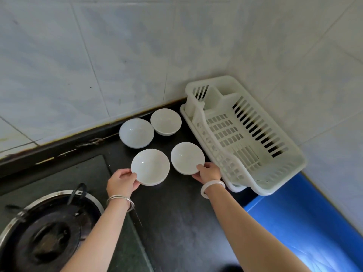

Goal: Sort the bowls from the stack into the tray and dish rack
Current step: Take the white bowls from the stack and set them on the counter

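**Four bowls out on the counter, rack not yet loaded**

A head-worn view looks down at a dark counter [176, 213]. Four white bowls sit apart in a loose square, with no stack in sight. The left hand [121, 182] pinches the rim of the near-left bowl [150, 166]. The right hand [208, 172] pinches the rim of the near-right bowl [187, 158]. The far-left bowl [136, 132] and far-right bowl [166, 121] stand untouched by the tiled wall. Just to their right, the white dish rack [214, 80] sits on its tray [183, 111] and holds nothing (so the sorting seems barely begun, with all four bowls left to place). No brand, label or writing is readable.
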{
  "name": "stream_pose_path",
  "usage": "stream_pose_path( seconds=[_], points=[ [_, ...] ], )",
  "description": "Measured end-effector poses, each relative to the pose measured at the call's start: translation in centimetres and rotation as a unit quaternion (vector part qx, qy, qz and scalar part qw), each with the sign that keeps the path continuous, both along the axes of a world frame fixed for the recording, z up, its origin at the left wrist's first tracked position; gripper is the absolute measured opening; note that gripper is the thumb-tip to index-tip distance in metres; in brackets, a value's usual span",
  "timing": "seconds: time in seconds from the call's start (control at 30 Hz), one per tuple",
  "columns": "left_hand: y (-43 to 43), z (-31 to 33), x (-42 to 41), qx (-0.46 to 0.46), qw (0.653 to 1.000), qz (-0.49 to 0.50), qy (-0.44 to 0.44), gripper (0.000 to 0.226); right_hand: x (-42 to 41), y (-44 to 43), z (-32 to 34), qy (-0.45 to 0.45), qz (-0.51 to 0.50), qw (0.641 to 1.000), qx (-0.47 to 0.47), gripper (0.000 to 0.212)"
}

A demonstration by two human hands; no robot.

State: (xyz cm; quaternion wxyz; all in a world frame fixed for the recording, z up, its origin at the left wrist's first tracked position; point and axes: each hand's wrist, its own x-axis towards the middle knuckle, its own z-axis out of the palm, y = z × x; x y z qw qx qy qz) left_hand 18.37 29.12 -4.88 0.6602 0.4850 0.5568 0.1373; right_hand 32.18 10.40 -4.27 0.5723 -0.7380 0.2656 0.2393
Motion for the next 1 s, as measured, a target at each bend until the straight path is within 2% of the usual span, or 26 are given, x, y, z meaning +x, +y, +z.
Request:
stream_pose_path(
  seconds=[0.13,0.27,0.37,0.63,1.0],
  points=[
    [-0.6,-0.3,-0.3,-0.027,0.999,0.017,-0.038,0.020,-0.3,0.1,-0.5,0.007,-0.002,0.999,0.036,0.027],
    [-1.3,-0.4,-0.9,-0.096,0.993,0.010,-0.062,0.035,-0.9,-0.5,-0.4,0.038,-0.022,0.994,0.097,0.021],
    [-2.2,-0.4,-1.2,-0.146,0.985,0.021,-0.086,0.036,-1.5,-0.7,-0.7,0.037,-0.034,0.992,0.120,0.027],
    [-2.2,0.3,0.2,-0.146,0.983,0.057,-0.096,0.026,-0.7,1.2,-0.3,-0.003,-0.057,0.987,0.151,0.032],
    [-2.5,0.1,0.3,-0.133,0.984,0.072,-0.095,0.025,0.6,2.6,-0.5,0.003,-0.051,0.986,0.157,0.029]
  ],
)
